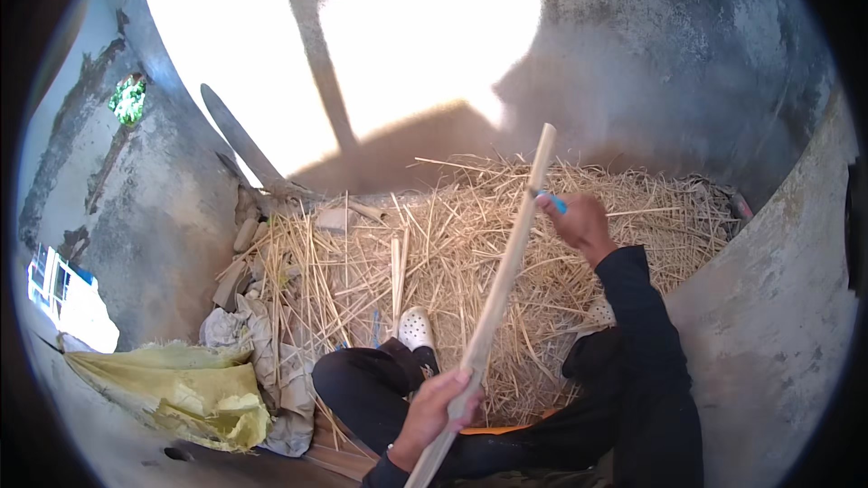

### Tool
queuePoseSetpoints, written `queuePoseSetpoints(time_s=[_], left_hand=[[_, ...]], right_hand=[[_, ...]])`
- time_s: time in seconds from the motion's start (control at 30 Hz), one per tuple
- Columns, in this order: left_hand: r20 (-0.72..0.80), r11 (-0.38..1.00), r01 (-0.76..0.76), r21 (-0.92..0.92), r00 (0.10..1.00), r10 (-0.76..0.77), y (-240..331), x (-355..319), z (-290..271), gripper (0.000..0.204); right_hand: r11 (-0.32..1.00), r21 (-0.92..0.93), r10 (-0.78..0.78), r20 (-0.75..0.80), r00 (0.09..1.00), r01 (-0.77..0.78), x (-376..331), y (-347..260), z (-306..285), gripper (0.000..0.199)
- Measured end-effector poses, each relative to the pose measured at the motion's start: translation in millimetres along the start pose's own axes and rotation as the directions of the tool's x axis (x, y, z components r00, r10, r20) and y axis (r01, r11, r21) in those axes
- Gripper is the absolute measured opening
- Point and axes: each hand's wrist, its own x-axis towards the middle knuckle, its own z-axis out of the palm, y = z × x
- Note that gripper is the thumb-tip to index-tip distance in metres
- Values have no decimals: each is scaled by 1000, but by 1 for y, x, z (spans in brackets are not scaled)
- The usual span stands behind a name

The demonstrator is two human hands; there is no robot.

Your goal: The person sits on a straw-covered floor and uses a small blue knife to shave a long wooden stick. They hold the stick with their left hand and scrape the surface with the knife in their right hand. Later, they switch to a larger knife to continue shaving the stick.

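A long, pale bamboo strip (500, 294) slants up and away from my lap, across the middle of the view. Near its lower end my left hand (440, 408) is closed around it. My right hand (580, 223) grips a small blue-handled knife (552, 202) beside the upper part of the strip. The knife's dark tip meets or overlaps the strip there; most of the blade is hidden. My bent legs in dark trousers lie under the strip, and a white clog (416, 329) shows on one foot.
Loose straw-like slivers (470, 244) cover the floor up to the grey wall (651, 81). A flat, blade-like grey piece (240, 137) leans at the back left. Yellow torn sacking (194, 389) and crumpled pale cloth (289, 398) lie left. A low wall (768, 307) stands right.
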Motion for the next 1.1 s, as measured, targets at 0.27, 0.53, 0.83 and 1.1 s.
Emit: queuePoseSetpoints(time_s=[0.27, 0.53, 0.83, 1.1], left_hand=[[73, 980, -76, -186, 993, 90, 6, 10, 0, 34], [84, 999, 0, -52, 996, 5, -3, 7, 8, 33], [78, 986, -92, -137, 992, 103, 5, 7, -2, 32], [88, 980, -55, -190, 993, 72, -4, 12, 0, 32]], right_hand=[[949, -99, -300, -2, 954, 298, -43, -44, 22, 76], [983, -161, 55, -193, 980, -87, 14, 22, 10, 77], [952, -14, -307, -2, 952, 307, -60, -59, 34, 76], [978, -102, -183, -12, 983, 180, -32, -27, 28, 74]])
